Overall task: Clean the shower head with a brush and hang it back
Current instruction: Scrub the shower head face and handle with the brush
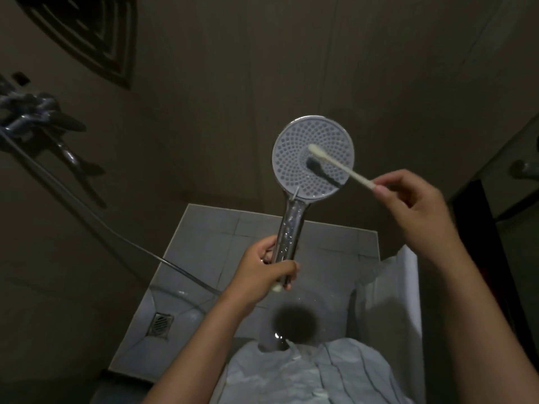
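Observation:
A round shower head (pixel 294 167) with a pale perforated face and a chrome handle is held upright in the middle of the view, face toward me. My left hand (pixel 264 271) grips the lower part of its handle. My right hand (pixel 414 207) pinches the end of a pale toothbrush-like brush (pixel 339 167), whose bristle tip lies on the right side of the shower face and casts a dark shadow there. A metal hose (pixel 96 217) runs from the handle's bottom away to the left.
A chrome tap and mixer (pixel 38 118) are mounted on the left wall. The tiled floor (pixel 262 223) below has a square drain (pixel 160 322) at lower left. A dark vent grille (pixel 87 33) sits at the upper left. A handle (pixel 522 170) shows at the right edge.

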Demonstrator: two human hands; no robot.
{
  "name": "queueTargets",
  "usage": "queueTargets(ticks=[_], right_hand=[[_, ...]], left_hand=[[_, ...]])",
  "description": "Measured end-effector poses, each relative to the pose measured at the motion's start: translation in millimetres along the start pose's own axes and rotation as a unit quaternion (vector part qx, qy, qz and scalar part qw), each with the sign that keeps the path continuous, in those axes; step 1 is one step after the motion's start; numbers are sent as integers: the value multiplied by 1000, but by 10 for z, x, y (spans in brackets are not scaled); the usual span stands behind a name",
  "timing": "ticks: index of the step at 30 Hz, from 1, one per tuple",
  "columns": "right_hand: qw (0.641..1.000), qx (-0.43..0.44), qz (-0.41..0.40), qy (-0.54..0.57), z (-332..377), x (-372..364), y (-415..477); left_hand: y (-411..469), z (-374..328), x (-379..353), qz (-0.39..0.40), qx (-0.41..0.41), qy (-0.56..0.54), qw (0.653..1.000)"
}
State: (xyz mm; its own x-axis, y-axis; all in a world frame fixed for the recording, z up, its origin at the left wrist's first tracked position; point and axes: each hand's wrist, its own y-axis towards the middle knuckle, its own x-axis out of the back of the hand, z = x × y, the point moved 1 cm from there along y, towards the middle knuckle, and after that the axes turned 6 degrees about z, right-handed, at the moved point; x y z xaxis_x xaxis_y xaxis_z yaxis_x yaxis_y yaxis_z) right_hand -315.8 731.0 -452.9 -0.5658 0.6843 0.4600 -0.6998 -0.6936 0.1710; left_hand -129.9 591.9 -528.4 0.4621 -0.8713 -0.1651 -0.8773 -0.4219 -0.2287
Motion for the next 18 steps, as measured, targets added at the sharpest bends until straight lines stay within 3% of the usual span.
queueTargets(ticks=[1, 6, 8, 13, 18], right_hand=[[1000, -6, -9, -13, -28, -20, -8], [978, -30, -202, -29, -70, -52, -43], [981, -13, -192, 8, -34, -49, -58], [999, 29, -25, 2, 42, -187, -100], [992, 3, -126, -29, -49, -177, -106]], left_hand=[[0, -13, -1, -1, -2, -4, 1000], [-7, -40, -6, -11, 4, -9, 1000], [-30, -41, -12, -13, 4, -10, 1000], [-34, -45, -3, -15, 4, -1, 1000], [-48, -84, 25, -25, -4, -3, 1000]])
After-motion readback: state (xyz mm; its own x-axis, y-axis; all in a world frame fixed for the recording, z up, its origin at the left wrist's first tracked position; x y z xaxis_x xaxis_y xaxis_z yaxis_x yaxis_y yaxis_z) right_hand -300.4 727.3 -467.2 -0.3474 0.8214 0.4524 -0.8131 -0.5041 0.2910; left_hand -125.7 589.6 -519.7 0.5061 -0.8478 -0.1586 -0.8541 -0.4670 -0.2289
